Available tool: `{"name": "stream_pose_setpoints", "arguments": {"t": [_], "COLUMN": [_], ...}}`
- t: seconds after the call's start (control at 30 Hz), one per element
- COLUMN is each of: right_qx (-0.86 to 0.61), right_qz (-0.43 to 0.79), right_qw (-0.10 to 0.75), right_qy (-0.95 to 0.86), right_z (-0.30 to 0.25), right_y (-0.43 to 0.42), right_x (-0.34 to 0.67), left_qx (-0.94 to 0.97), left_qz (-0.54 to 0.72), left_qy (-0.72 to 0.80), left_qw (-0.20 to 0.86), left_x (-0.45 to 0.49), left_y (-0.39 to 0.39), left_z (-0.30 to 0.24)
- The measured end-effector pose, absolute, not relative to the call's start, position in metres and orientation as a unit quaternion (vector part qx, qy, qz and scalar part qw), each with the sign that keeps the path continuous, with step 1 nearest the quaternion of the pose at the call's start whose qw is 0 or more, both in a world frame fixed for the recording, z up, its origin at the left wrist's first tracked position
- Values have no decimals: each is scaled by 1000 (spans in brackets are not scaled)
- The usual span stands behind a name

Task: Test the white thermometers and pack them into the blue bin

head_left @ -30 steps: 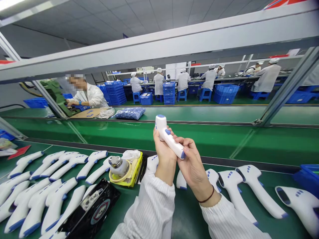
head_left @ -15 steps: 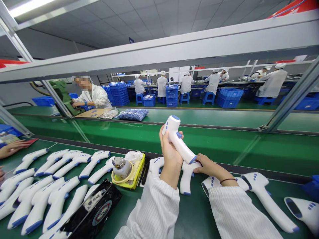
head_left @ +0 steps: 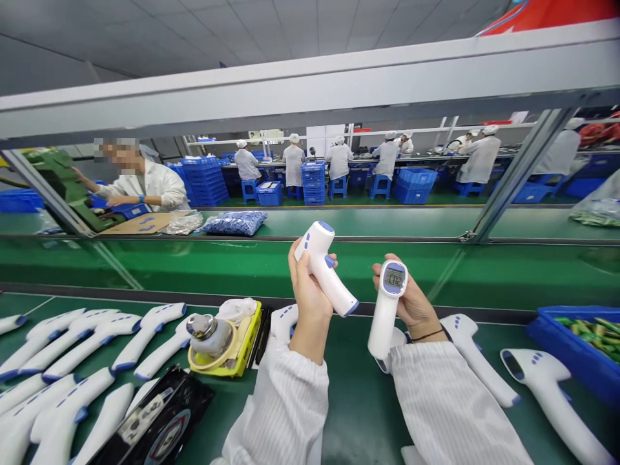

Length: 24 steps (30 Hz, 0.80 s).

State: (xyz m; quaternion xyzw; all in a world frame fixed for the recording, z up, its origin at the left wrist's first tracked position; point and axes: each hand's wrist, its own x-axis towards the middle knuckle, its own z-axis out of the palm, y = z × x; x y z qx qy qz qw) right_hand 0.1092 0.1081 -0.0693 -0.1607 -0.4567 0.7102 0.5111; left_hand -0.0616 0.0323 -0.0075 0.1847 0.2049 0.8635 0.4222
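My left hand is wrapped round a white and blue infrared thermometer, held tilted above the bench with its blue trigger showing. To its right, my right hand grips a second infrared thermometer more upright, its screen facing me with dark characters lit on it. The two devices are apart. Under my left wrist, another thermometer lies partly hidden by the sleeve. Beside my right wrist lies one more thermometer, with a further thermometer past it.
Several thermometers lie in rows at the left. A yellow tray holds a metal-topped bottle, and a black box-like device lies before it. A blue bin stands at right. A co-worker sits across the conveyor.
My right hand has picked up a thermometer from the bench and raised it, screen towards me. My left hand still holds its thermometer. The view has swung to the right.
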Motion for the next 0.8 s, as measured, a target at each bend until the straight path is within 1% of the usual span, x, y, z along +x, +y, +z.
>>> {"name": "stream_pose_setpoints", "arguments": {"t": [0.07, 0.17, 0.23, 0.27, 0.37, 0.43, 0.53, 0.67, 0.8], "right_qx": [-173, -279, -353, -382, -462, -510, -567, -607, -625], "right_qz": [711, 681, 654, 641, 594, 561, 525, 459, 349], "right_qw": [526, 585, 608, 613, 621, 616, 588, 553, 527], "right_qy": [-433, -341, -280, -260, -219, -212, -239, -339, -458], "right_z": [-65, -66, -73, -78, -96, -106, -115, -112, -98], "right_y": [108, 118, 129, 134, 146, 151, 158, 164, 158], "right_x": [107, 105, 107, 108, 114, 117, 121, 132, 163], "left_qx": [201, 247, 319, 368, 492, 513, 483, 446, 457], "left_qz": [857, 818, 768, 739, 623, 545, 490, 452, 394], "left_qy": [223, 289, 369, 417, 563, 634, 688, 723, 754], "left_qw": [419, 431, 415, 380, 229, 194, 231, 271, 259], "left_x": [-60, -61, -64, -66, -72, -76, -82, -90, -97], "left_y": [34, 40, 44, 45, 51, 57, 72, 89, 88], "left_z": [-10, -18, -24, -28, -41, -54, -80, -110, -111]}}
